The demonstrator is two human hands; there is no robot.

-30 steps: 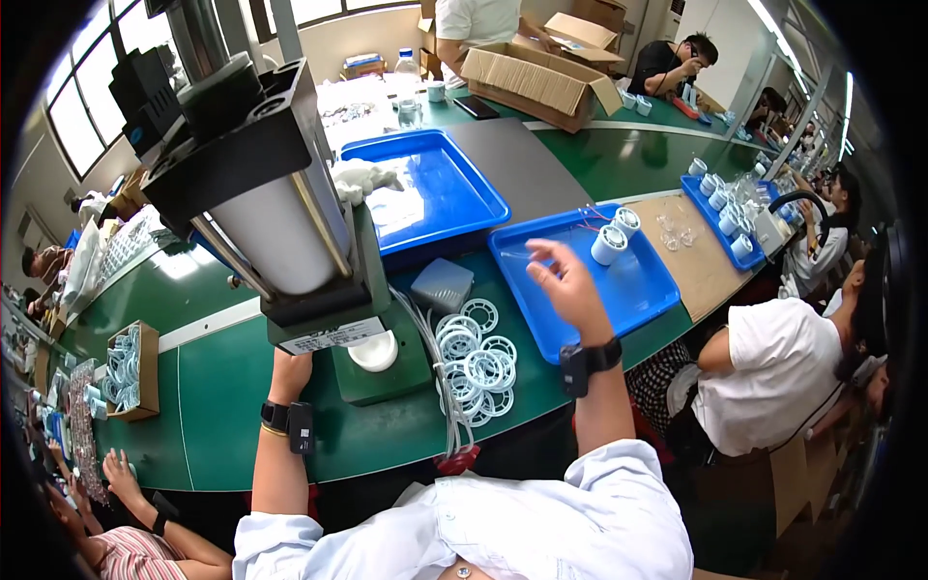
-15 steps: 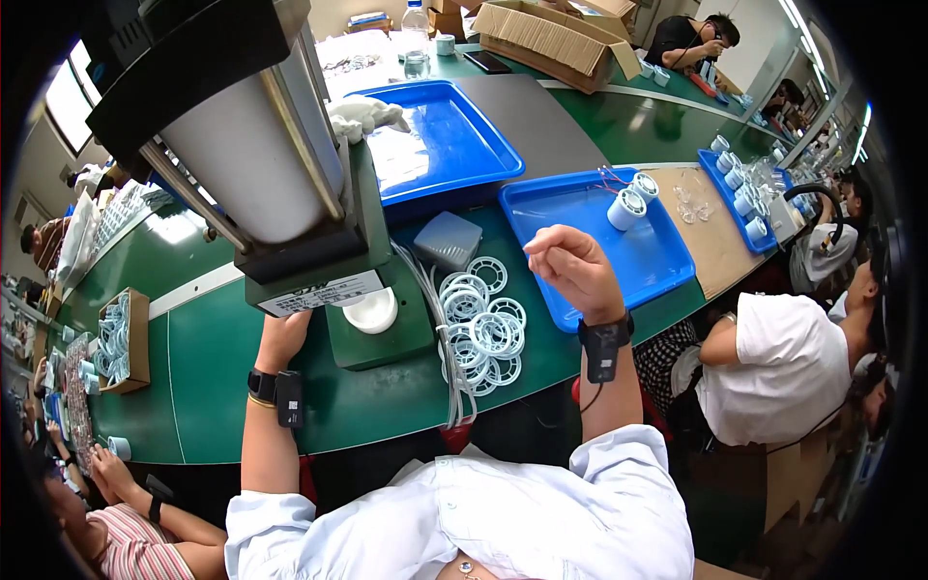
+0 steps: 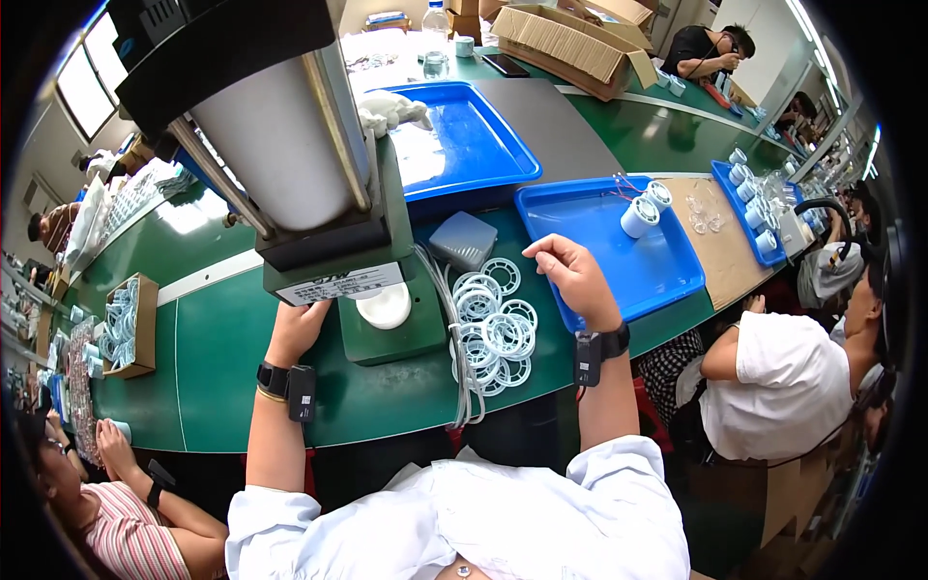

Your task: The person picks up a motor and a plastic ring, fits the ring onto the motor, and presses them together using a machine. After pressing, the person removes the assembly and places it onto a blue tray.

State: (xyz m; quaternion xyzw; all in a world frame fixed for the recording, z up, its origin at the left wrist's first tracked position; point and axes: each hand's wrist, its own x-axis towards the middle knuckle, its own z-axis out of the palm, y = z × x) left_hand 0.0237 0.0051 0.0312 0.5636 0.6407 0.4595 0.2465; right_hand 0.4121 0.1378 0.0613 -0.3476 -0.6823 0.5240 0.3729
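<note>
My left hand [image 3: 298, 331] is at the left side of the green base [image 3: 382, 333] of a bench press [image 3: 290, 155]. The press head hides its fingertips, so I cannot see whether they hold anything. On the base, beneath the head, sits a round white holder [image 3: 385, 306]. Above the near-left edge of a blue tray [image 3: 648, 271] is my right hand [image 3: 578, 282], fingers bent and drawn together, nothing visible in them. Left of that hand lies a heap of pale blue plastic rings [image 3: 498, 333]. Two white cylindrical parts [image 3: 641, 217] with red wires stand in the tray.
A grey cable bundle [image 3: 452, 333] runs between press and rings, near a grey box [image 3: 464, 240]. Another blue tray [image 3: 464, 159] lies behind. At left stands a carton of rings [image 3: 145, 324]. Co-workers sit close on the right [image 3: 773, 377] and left [image 3: 126, 532].
The view has shifted slightly. My right hand has lowered a little and moved left off the tray toward the rings. My left hand stays beside the press base.
</note>
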